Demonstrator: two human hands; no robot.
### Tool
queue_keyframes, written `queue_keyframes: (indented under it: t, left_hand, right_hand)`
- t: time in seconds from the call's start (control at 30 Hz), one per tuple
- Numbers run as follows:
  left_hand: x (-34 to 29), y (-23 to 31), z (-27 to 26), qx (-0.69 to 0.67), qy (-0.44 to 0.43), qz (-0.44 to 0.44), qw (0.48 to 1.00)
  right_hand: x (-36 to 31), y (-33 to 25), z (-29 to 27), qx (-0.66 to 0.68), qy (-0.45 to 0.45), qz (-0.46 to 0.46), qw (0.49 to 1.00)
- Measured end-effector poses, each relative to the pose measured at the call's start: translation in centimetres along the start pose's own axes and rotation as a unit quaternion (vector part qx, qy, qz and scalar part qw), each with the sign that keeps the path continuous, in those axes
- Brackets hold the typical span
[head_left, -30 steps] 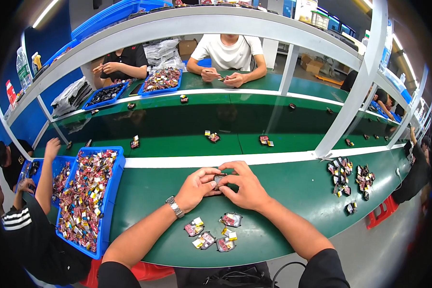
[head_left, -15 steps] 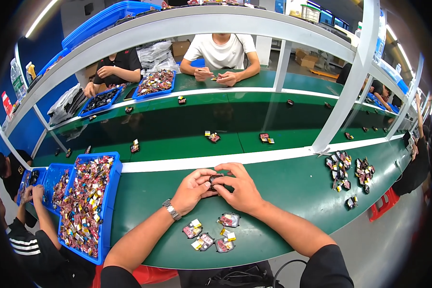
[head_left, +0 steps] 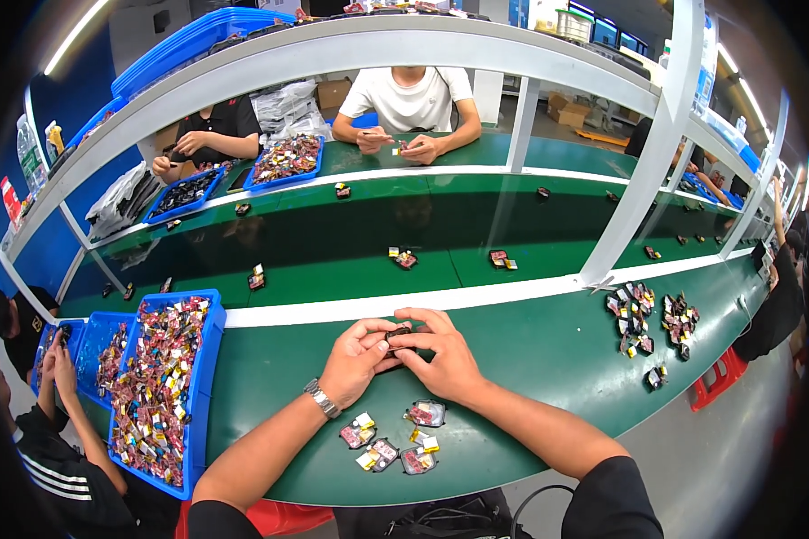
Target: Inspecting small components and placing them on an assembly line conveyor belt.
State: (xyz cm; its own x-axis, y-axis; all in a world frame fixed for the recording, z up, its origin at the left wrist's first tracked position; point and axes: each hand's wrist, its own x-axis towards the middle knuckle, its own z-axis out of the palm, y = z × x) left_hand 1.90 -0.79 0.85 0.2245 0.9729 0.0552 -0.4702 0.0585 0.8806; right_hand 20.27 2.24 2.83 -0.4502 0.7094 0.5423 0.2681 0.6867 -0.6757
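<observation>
Part, small and dark, is pinched between left hand and right hand over the bench, kept clear of finished packets.

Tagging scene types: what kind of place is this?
Likely a factory assembly line: a long green conveyor belt carrying small parts, blue bins heaped with parts, and workers seated along both sides. Both hands meet on one small part.
</observation>
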Motion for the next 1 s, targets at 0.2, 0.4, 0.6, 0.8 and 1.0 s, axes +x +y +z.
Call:
queue_keyframes:
  t: [0.2,0.4,0.6,0.8,1.0]
  left_hand:
    - [-0.07,0.07,-0.14,0.0,0.009,0.032,0.999]
    - [-0.11,0.06,0.08,-0.028,-0.027,0.05,0.998]
    - [-0.25,0.04,0.33,-0.033,-0.021,0.049,0.998]
    - [-0.3,-0.03,0.68,-0.014,-0.011,0.057,0.998]
    - [-0.32,-0.06,0.4,0.013,0.023,0.064,0.998]
  right_hand:
    - [0.12,-0.78,-0.11,0.0,0.012,-0.041,0.999]
    - [0.06,-0.87,-0.21,-0.027,0.059,-0.072,0.995]
    - [0.07,-0.79,-0.06,-0.011,0.06,-0.059,0.996]
    - [0.3,-0.69,-0.25,0.013,0.04,-0.035,0.998]
    - [0.1,-1.06,0.07,-0.004,0.03,-0.066,0.997]
